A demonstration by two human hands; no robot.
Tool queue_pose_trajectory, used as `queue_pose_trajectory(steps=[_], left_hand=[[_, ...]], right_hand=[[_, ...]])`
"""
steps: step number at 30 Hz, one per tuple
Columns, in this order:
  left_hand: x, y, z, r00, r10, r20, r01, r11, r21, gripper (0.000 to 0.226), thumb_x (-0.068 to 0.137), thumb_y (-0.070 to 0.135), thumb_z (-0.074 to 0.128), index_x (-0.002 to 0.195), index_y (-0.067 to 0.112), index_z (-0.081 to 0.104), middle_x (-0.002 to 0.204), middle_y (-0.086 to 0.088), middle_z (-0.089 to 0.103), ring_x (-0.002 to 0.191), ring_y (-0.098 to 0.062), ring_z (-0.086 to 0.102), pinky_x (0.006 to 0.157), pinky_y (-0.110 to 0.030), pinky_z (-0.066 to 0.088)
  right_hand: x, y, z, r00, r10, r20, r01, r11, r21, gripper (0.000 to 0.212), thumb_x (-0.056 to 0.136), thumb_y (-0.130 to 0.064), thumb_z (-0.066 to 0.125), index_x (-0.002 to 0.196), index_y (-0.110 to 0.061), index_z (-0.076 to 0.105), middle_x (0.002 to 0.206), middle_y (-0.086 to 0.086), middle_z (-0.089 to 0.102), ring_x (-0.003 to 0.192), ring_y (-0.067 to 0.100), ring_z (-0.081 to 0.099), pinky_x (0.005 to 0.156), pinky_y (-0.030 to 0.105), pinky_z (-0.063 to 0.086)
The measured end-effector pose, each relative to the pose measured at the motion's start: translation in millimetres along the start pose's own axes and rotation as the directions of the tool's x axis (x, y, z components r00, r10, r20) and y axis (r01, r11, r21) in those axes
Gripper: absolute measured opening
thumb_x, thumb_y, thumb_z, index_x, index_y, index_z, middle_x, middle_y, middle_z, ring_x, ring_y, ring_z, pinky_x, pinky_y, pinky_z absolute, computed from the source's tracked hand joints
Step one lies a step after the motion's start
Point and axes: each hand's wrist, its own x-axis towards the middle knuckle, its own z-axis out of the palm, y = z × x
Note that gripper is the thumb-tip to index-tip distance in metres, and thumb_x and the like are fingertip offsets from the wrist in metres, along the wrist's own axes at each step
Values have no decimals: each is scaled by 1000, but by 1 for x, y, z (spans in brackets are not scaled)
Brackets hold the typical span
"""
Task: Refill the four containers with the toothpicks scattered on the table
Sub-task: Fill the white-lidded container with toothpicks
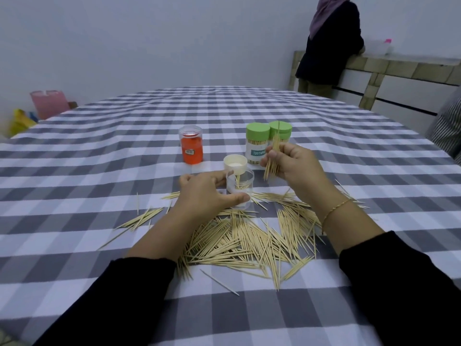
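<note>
A clear open container (pixel 240 188) stands upright on the checked tablecloth with a few toothpicks inside. My left hand (pixel 204 193) grips it from the left side. My right hand (pixel 290 166) holds a bundle of toothpicks (pixel 272 158) upright, just right of and above the container. A cream lid (pixel 235 164) lies open side up behind the container. Two green-lidded containers (pixel 257 142) (pixel 280 129) stand closed behind my right hand. An orange container (pixel 190 146) with a clear lid stands to the left. A large pile of scattered toothpicks (pixel 249 238) lies between my forearms.
The table (pixel 99 151) has a grey and white checked cloth. A person (pixel 329 43) stands at the far right by a tiled counter (pixel 411 68). A pink object (pixel 48 103) and a yellow bag (pixel 20 121) sit beyond the table's left edge.
</note>
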Motion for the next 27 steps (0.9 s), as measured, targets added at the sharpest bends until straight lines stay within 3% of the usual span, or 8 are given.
queue_pose_trajectory(steps=[4,9,15,18,24,27], left_hand=[[0,-1,1,1000,7,-2,-7,1000,-15,73,73,61,68,138,34,50,121,14,66,116,3,32,77,-21,10],[1,-2,2,1000,-4,-11,4,1000,-26,75,70,64,68,137,34,52,122,14,66,133,-9,35,85,-20,8],[2,-3,2,1000,-11,-21,11,1000,-25,78,67,66,68,136,35,52,122,14,66,133,-12,36,91,-23,10],[2,-3,2,1000,-6,-27,5,1000,-19,77,68,66,68,137,34,52,122,14,66,133,-12,37,90,-22,9],[1,-3,2,1000,4,-29,-5,1000,-4,74,69,66,68,135,37,53,119,17,67,131,-14,38,77,-20,10],[1,-4,2,999,4,-34,-5,1000,-16,74,68,65,69,135,36,53,119,16,67,130,-15,40,84,-21,10]], right_hand=[[-1,1,7,997,-56,-46,61,992,110,18,98,-9,47,91,-18,61,81,4,67,88,22,65,90,48,52],[-5,-3,15,985,-102,-141,136,956,261,19,98,-9,46,90,-18,61,83,4,68,91,21,65,92,42,52],[-10,-9,25,976,-123,-181,187,896,403,37,98,-10,47,75,-22,73,103,18,65,107,32,61,95,50,49],[-12,-10,31,987,-101,-121,146,874,464,22,99,-8,44,90,-15,63,87,12,68,97,28,62,93,47,51],[-14,-2,38,988,-143,-61,155,928,338,16,98,-9,47,95,-16,61,84,4,70,92,19,66,91,35,52],[-16,2,41,992,-124,-12,123,952,279,16,97,-11,49,92,-18,63,89,4,69,90,16,64,88,36,53]])
